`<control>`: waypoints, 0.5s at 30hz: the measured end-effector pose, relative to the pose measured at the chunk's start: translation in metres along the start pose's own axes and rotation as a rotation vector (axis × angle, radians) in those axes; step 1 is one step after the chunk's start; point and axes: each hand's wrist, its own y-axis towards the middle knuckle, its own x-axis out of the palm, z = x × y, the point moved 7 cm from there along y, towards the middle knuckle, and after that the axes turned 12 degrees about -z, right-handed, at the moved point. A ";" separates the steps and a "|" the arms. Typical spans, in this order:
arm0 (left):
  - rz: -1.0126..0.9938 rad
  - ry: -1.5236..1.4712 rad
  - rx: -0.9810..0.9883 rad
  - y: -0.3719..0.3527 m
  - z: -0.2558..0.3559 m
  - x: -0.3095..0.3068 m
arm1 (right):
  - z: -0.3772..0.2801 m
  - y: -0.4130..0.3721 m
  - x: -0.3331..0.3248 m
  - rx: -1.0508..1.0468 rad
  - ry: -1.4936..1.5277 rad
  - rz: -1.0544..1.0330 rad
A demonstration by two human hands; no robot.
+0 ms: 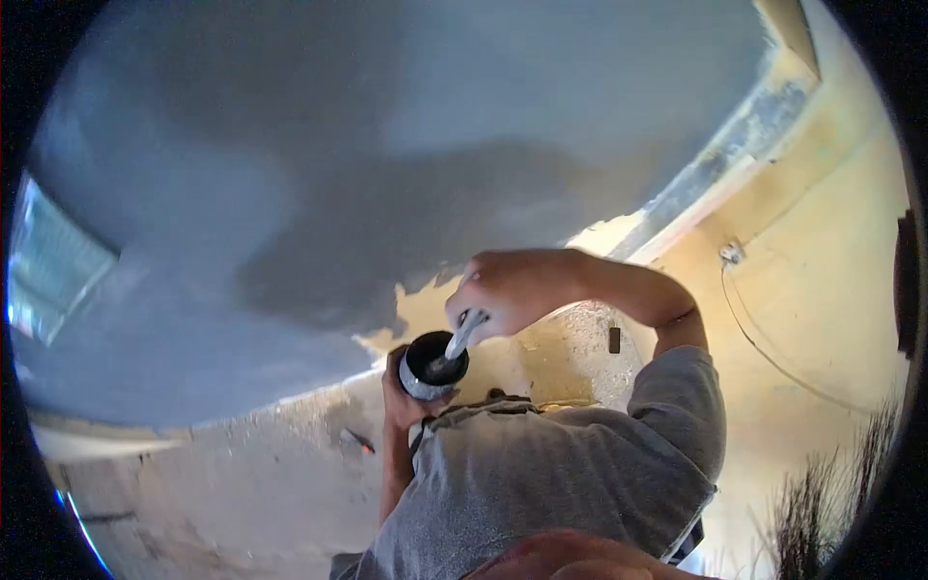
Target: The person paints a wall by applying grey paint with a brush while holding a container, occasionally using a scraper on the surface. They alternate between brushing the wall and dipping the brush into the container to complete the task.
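My left hand [398, 396] is wrapped around the side of a small round tub [427, 387], dark inside with a pale, smeared outside. The tub is tilted, so its mouth faces up toward me. Over it, my right hand [498, 295] grips a tool by its whitish, smeared handle [468, 332]. The tool's lower end is down inside the tub, where its shape and the tub's contents are hard to make out. Just beyond both hands stands a wall with a grey coat [290, 203], darker in patches, with a ragged lower edge over bare yellowish surface.
On the floor to the left lies a small tool with a red part [362, 444]. A dark rectangular object [615, 339] lies on the speckled floor at right. A socket [732, 253] with a hanging cable is on the yellowish right wall. Dark bristles [807, 512] show at lower right.
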 end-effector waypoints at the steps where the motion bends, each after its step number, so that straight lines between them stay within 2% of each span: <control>1: -0.039 -0.001 0.020 -0.001 0.005 0.000 | -0.004 0.006 0.004 0.023 0.089 0.039; 4: -0.157 0.011 0.006 0.022 0.015 0.023 | 0.022 -0.014 0.013 0.074 0.235 0.177; 7: -0.261 -0.315 -0.063 0.031 0.007 0.035 | 0.028 -0.036 0.012 0.144 0.349 0.318; 8: -0.279 -0.309 -0.057 0.035 0.001 0.038 | 0.031 -0.044 0.014 0.185 0.416 0.367; 11: -0.355 -0.664 -0.353 0.043 -0.063 0.053 | 0.038 -0.065 0.027 0.161 0.436 0.513; 12: -0.350 -0.654 -0.351 0.047 -0.062 0.053 | 0.040 -0.072 0.029 0.166 0.469 0.567; 14: -0.613 -0.339 -0.182 0.059 -0.043 0.067 | 0.038 -0.077 0.036 0.124 0.491 0.628; 15: -0.598 -0.125 0.007 0.067 -0.010 0.064 | 0.037 -0.080 0.038 0.096 0.509 0.684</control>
